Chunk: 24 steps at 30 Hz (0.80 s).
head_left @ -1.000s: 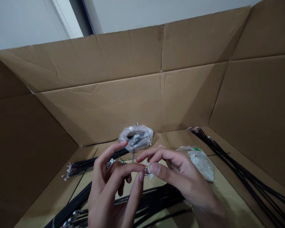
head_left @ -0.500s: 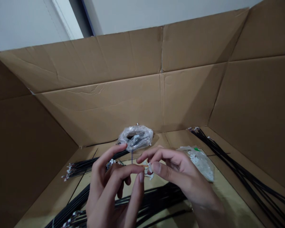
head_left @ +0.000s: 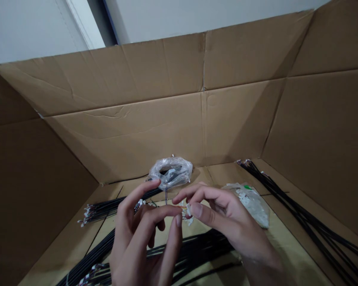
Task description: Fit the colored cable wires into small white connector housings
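Between thumb and forefinger, my left hand pinches a thin orange wire. My right hand holds a small white connector housing between thumb and fingertips, and the wire's end meets it. Whether the wire sits inside the housing or only touches it, I cannot tell. A thin dark wire stands up behind my left forefinger. Loose white connector housings lie on the table just behind my fingertips, partly hidden by them.
Black cable bundles lie under my hands, at the left and along the right side. A clear plastic bag stands at the back; a bag of white connectors lies to the right. Cardboard walls enclose the table.
Almost nothing differs. My fingers have shifted very slightly, with the wire and the connector housing still held close together.
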Available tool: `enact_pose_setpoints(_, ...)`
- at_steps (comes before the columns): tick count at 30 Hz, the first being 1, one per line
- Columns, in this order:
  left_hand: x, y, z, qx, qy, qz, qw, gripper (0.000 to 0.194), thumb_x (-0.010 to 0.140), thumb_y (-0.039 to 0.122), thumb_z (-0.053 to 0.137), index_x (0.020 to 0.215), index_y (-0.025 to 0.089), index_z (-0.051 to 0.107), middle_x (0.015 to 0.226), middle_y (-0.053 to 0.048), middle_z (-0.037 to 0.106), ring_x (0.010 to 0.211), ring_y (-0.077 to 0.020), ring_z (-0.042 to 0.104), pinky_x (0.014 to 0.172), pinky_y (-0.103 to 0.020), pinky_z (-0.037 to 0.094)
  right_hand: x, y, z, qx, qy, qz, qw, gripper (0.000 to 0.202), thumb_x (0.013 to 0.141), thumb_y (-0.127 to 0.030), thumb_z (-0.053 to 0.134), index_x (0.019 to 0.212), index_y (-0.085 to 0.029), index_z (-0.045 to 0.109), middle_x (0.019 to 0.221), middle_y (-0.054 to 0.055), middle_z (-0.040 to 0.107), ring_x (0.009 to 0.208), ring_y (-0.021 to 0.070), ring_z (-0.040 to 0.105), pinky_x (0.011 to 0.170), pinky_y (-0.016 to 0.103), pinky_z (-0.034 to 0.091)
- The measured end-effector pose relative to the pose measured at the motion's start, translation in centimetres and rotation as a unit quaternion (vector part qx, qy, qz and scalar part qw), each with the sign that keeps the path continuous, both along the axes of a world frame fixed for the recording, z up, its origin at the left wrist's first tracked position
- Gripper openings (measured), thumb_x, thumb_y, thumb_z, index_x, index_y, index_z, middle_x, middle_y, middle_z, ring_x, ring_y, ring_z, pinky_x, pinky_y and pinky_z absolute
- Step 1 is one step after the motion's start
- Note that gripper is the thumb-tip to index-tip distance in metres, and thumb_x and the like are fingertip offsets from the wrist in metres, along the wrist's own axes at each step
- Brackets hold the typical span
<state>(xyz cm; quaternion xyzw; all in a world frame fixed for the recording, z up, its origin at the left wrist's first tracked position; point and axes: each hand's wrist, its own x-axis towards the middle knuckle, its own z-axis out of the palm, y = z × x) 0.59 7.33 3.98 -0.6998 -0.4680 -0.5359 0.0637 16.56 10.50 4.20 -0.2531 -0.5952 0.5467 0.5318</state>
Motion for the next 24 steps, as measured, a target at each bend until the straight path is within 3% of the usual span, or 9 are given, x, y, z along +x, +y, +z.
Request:
enact_pose_setpoints(10, -0.1, 0.3, -0.1, 0.01, 0.015, 0.0, 1.0, 0.016, 0.095, 0.012, 0.061, 0.093, 0.026, 0.068, 0.136, -0.003, 0.056, 0.066, -0.0096, 0.059, 0.063, -0.031, 0.052, -0.5, -0.9, -0.1, 0.111, -0.084, -0.135, 0.981, 0.014, 0.099, -0.026, 0.064, 0.086, -0.026, 0.068, 0.113, 0.001, 0.075, 0.115, 0.0198, 0.064, 0.103, 0.036, 0.046)
enact_pose_setpoints(24, 0.2, 0.3, -0.4, 0.026, 0.024, 0.008, 0.999, 0.013, 0.095, 0.013, 0.06, 0.094, 0.025, 0.065, 0.128, -0.004, 0.056, 0.065, -0.0076, 0.055, 0.062, -0.028, 0.053, -0.5, -1.0, -0.2, 0.15, -0.104, -0.145, 0.972, 0.013, 0.1, -0.022, 0.063, 0.088, -0.026, 0.067, 0.113, -0.002, 0.074, 0.113, 0.0174, 0.064, 0.1, 0.033, 0.047)
